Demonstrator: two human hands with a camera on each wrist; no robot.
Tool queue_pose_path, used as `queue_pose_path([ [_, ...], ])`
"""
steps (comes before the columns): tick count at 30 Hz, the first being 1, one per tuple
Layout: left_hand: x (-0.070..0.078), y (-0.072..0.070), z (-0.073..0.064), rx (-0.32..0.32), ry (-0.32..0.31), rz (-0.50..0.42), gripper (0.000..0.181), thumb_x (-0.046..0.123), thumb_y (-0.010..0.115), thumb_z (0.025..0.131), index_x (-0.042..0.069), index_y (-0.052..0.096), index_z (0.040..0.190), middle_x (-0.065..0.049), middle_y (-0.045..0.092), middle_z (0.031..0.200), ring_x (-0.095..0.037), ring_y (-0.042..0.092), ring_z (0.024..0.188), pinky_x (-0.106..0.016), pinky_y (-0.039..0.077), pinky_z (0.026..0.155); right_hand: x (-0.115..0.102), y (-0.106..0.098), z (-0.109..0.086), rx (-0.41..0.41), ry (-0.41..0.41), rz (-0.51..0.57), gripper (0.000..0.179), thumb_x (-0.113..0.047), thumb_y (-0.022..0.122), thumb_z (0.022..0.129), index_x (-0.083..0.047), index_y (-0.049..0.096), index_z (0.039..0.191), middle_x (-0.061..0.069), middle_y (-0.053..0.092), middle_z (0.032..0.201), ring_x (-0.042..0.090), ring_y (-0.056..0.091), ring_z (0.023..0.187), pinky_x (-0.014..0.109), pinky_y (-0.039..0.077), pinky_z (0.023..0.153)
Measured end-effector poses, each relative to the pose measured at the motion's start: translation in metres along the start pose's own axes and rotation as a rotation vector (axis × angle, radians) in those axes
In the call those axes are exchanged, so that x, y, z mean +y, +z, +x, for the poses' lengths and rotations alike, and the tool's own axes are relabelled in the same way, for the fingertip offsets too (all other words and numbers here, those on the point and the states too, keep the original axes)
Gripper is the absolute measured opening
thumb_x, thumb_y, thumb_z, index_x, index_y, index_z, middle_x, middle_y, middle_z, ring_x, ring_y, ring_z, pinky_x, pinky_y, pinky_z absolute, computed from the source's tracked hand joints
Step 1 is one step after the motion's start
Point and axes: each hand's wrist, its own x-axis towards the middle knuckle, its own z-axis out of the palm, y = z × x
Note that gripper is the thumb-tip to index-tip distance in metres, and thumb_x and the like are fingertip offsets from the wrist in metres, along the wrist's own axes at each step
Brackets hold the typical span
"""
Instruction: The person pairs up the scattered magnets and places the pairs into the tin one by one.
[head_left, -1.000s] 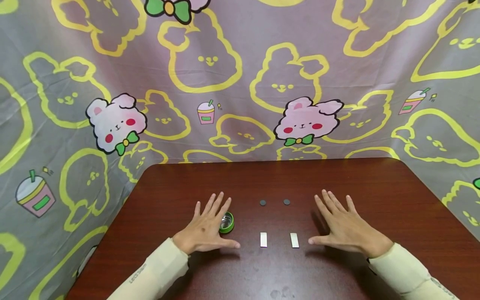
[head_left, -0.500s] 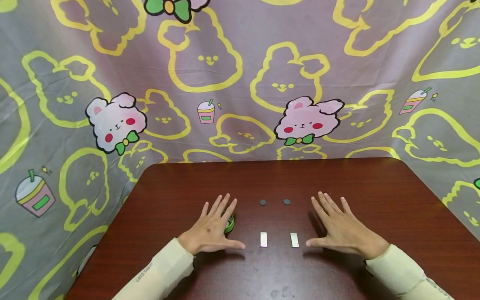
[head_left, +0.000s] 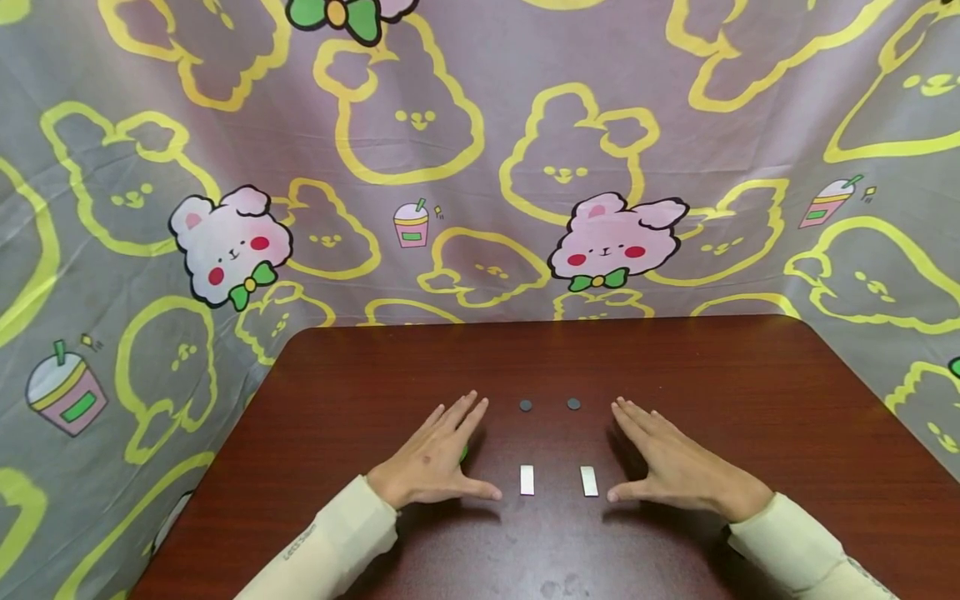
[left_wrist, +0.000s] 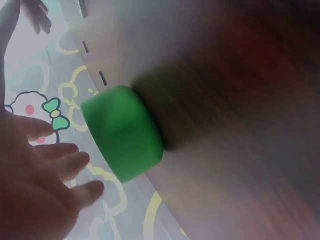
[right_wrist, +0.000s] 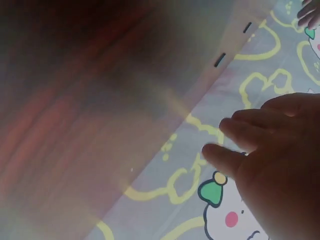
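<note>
In the head view my left hand is held over the left of the table, fingers straight and thumb spread. It hides most of a small green round object. In the left wrist view that green object stands on the table beside the hand, apart from the fingers. My right hand is held on the other side, fingers straight, holding nothing. Between the hands lie two small white strips, a left strip and a right strip. Farther back are two dark discs, a left disc and a right disc.
The dark red-brown wooden table has rounded far corners. A grey-pink curtain with yellow bear outlines and pink bunny heads surrounds it at the back and both sides.
Both hands have moved inward, toward each other, and their fingers have come closer together. My left hand now covers more of the green object. The strips and discs have not moved.
</note>
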Motion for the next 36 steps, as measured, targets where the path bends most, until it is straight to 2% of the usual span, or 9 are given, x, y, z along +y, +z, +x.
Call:
queue_pose_path([
  [4, 0.0, 0.003, 0.004, 0.027, 0.02, -0.068, 0.122, 0.07, 0.077, 0.071, 0.004, 0.022, 0.158, -0.018, 0.025, 0.162, -0.028, 0.028, 0.147, -0.049, 0.025, 0.117, -0.002, 0.0, 0.002, -0.024, 0.013, 0.116, 0.115, -0.063, 0.077, 0.076, 0.013, 0.03, 0.149, 0.029, 0.032, 0.155, 0.043, 0.035, 0.141, 0.059, 0.03, 0.109],
  [9, 0.002, 0.004, 0.005, 0.041, -0.001, -0.197, 0.12, 0.062, 0.083, 0.071, 0.007, 0.023, 0.159, -0.015, 0.027, 0.161, -0.03, 0.035, 0.143, -0.048, 0.037, 0.11, -0.005, -0.001, 0.005, -0.035, 0.0, 0.216, 0.11, -0.055, 0.08, 0.078, 0.014, 0.031, 0.148, 0.031, 0.037, 0.151, 0.045, 0.04, 0.136, 0.061, 0.035, 0.105],
  [15, 0.008, 0.004, 0.009, 0.042, -0.012, -0.323, 0.114, 0.054, 0.086, 0.071, 0.004, 0.029, 0.156, -0.011, 0.033, 0.159, -0.027, 0.035, 0.144, -0.048, 0.036, 0.111, -0.007, 0.0, 0.008, -0.032, -0.018, 0.274, 0.102, -0.047, 0.083, 0.078, 0.015, 0.037, 0.145, 0.03, 0.045, 0.145, 0.045, 0.046, 0.132, 0.061, 0.039, 0.102],
  [21, 0.014, 0.008, 0.014, 0.061, 0.047, -0.339, 0.108, 0.048, 0.089, 0.071, -0.002, 0.037, 0.151, -0.015, 0.042, 0.153, -0.026, 0.041, 0.14, -0.042, 0.036, 0.112, -0.008, 0.001, 0.01, -0.013, -0.045, 0.276, 0.085, -0.039, 0.086, 0.077, 0.012, 0.051, 0.136, 0.023, 0.059, 0.133, 0.04, 0.057, 0.122, 0.056, 0.046, 0.096],
  [25, 0.019, 0.013, 0.015, 0.048, 0.075, -0.344, 0.104, 0.045, 0.09, 0.071, -0.003, 0.041, 0.149, -0.016, 0.046, 0.15, -0.027, 0.045, 0.137, -0.04, 0.039, 0.11, -0.01, 0.002, 0.012, -0.029, -0.059, 0.305, 0.077, -0.035, 0.086, 0.078, 0.01, 0.055, 0.132, 0.019, 0.063, 0.129, 0.037, 0.059, 0.118, 0.053, 0.048, 0.094],
  [30, 0.023, 0.017, 0.016, 0.026, 0.071, -0.384, 0.102, 0.041, 0.092, 0.07, -0.002, 0.042, 0.148, -0.014, 0.047, 0.149, -0.025, 0.053, 0.13, -0.033, 0.043, 0.106, -0.011, 0.004, 0.013, -0.043, -0.056, 0.345, 0.073, -0.032, 0.086, 0.078, 0.009, 0.056, 0.131, 0.018, 0.065, 0.127, 0.036, 0.061, 0.117, 0.049, 0.049, 0.094],
  [36, 0.025, 0.02, 0.018, 0.027, 0.068, -0.422, 0.099, 0.039, 0.093, 0.068, -0.002, 0.046, 0.146, -0.012, 0.052, 0.145, -0.026, 0.059, 0.121, -0.03, 0.047, 0.101, -0.009, 0.005, 0.014, -0.075, -0.042, 0.46, 0.071, -0.029, 0.084, 0.081, 0.01, 0.054, 0.133, 0.02, 0.064, 0.127, 0.038, 0.062, 0.116, 0.049, 0.05, 0.094],
])
